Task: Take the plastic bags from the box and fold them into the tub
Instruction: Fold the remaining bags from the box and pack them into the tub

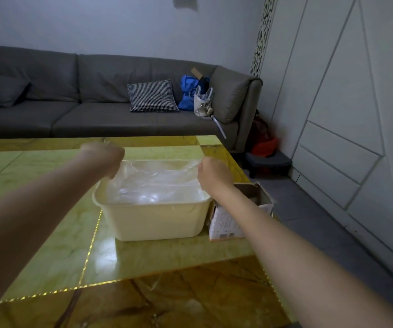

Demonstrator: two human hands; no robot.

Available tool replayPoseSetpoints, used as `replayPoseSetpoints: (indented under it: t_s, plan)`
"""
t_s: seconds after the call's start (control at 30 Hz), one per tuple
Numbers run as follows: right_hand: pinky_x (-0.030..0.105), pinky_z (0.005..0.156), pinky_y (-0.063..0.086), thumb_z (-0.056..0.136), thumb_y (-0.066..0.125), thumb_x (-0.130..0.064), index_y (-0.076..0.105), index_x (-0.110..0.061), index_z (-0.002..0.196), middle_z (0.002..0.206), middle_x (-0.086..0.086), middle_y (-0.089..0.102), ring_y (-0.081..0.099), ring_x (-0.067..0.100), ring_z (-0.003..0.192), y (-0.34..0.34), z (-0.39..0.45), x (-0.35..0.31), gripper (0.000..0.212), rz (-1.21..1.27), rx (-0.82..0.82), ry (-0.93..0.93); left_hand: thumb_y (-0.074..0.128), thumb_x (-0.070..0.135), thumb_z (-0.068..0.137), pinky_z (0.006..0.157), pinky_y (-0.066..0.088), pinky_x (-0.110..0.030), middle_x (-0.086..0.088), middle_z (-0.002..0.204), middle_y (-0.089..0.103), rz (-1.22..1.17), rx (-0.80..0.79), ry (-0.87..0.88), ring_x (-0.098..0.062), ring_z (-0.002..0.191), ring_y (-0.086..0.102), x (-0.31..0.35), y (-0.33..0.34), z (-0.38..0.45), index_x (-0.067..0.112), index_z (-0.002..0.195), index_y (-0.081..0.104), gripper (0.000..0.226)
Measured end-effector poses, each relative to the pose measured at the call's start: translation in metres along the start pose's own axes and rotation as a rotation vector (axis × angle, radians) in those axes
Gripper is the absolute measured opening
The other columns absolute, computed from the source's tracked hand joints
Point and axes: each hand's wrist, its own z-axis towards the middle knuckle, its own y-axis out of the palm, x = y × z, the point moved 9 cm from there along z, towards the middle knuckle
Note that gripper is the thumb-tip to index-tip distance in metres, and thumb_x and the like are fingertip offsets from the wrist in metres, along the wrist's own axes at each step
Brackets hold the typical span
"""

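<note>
A cream plastic tub [157, 221] stands on the glossy yellow-green table [49, 209]. A clear plastic bag [157, 178] is stretched flat above the tub's opening. My left hand [105, 157] pinches the bag's far left corner, and my right hand [213, 175] pinches its far right corner. Both hands hover over the tub's far rim, and the left one is blurred. A small open cardboard box [231, 221] sits right beside the tub on its right, partly hidden by my right forearm. I cannot see what lies inside the box.
The table's right edge runs just past the box, with grey floor beyond. A grey sofa [96, 102] stands behind the table, bearing a checked cushion [153, 95] and bags [190, 93]. A dark low stool [269, 162] stands by the white panelled wall on the right.
</note>
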Motion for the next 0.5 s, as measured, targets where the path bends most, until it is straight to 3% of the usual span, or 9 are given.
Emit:
replayPoseSetpoints:
  t_s: [0.07, 0.13, 0.17, 0.23, 0.33, 0.4, 0.5]
  plan:
    - [0.029, 0.055, 0.034, 0.097, 0.033, -0.003, 0.05, -0.003, 0.115, 0.098, 0.011, 0.058, 0.048, 0.023, 0.073, -0.001, -0.003, -0.011, 0.024, -0.163, -0.009, -0.085, 0.052, 0.007, 0.086, 0.081, 0.047, -0.033, -0.007, 0.122, 0.048, -0.157, 0.2, 0.11, -0.027, 0.11, 0.049, 0.023, -0.025, 0.001, 0.015, 0.121, 0.051, 0.036]
    - [0.027, 0.052, 0.031, 0.096, 0.035, -0.003, 0.044, -0.005, 0.122, 0.102, 0.011, 0.06, 0.045, 0.021, 0.07, 0.0, -0.009, -0.02, 0.027, -0.288, -0.002, -0.146, 0.047, -0.003, 0.086, 0.081, 0.046, -0.031, -0.005, 0.12, 0.052, -0.508, 0.242, 0.307, -0.024, 0.108, 0.052, 0.058, -0.04, -0.006, 0.018, 0.113, 0.055, 0.035]
    - [0.026, 0.05, 0.029, 0.096, 0.036, -0.004, 0.042, -0.006, 0.124, 0.099, 0.011, 0.06, 0.044, 0.02, 0.066, 0.001, -0.011, -0.023, 0.029, -0.334, 0.006, -0.168, 0.047, -0.003, 0.087, 0.085, 0.047, -0.032, -0.005, 0.12, 0.055, -0.618, 0.148, 0.4, -0.022, 0.106, 0.054, 0.076, -0.037, -0.009, 0.02, 0.112, 0.055, 0.035]
    - [0.025, 0.047, 0.025, 0.094, 0.041, -0.004, 0.037, -0.007, 0.129, 0.092, 0.01, 0.055, 0.043, 0.019, 0.062, -0.002, -0.012, -0.027, 0.034, -0.397, 0.025, -0.194, 0.055, 0.005, 0.089, 0.093, 0.047, -0.032, -0.004, 0.125, 0.054, -0.511, -0.127, 0.474, -0.02, 0.108, 0.055, 0.104, -0.009, -0.013, 0.023, 0.127, 0.048, 0.043]
    - [0.029, 0.057, 0.03, 0.091, 0.048, -0.001, 0.044, -0.008, 0.123, 0.108, 0.01, 0.05, 0.053, 0.026, 0.092, -0.014, -0.004, -0.037, 0.033, -0.384, 0.065, -0.268, 0.065, 0.017, 0.085, 0.092, 0.047, -0.031, -0.005, 0.137, 0.046, -0.305, -0.307, 0.395, -0.022, 0.113, 0.053, 0.096, 0.033, -0.004, 0.03, 0.143, 0.027, 0.071]
    - [0.03, 0.06, 0.036, 0.089, 0.048, 0.003, 0.053, -0.008, 0.114, 0.105, 0.007, 0.049, 0.054, 0.026, 0.094, -0.006, 0.003, -0.045, 0.028, -0.233, -0.079, -0.318, 0.066, 0.016, 0.085, 0.094, 0.048, -0.032, -0.005, 0.144, 0.04, -0.341, -0.328, 0.398, -0.023, 0.116, 0.052, 0.094, 0.043, 0.001, 0.032, 0.146, 0.018, 0.08]
    - [0.033, 0.075, 0.055, 0.09, 0.056, -0.003, 0.052, -0.012, 0.125, 0.113, 0.006, 0.051, 0.062, 0.025, 0.091, 0.039, -0.003, -0.045, 0.036, -0.054, -0.52, -0.233, 0.064, 0.013, 0.086, 0.097, 0.042, -0.03, -0.005, 0.146, 0.036, -0.368, -0.276, 0.418, -0.022, 0.123, 0.049, 0.099, 0.046, 0.007, 0.029, 0.147, 0.013, 0.082]
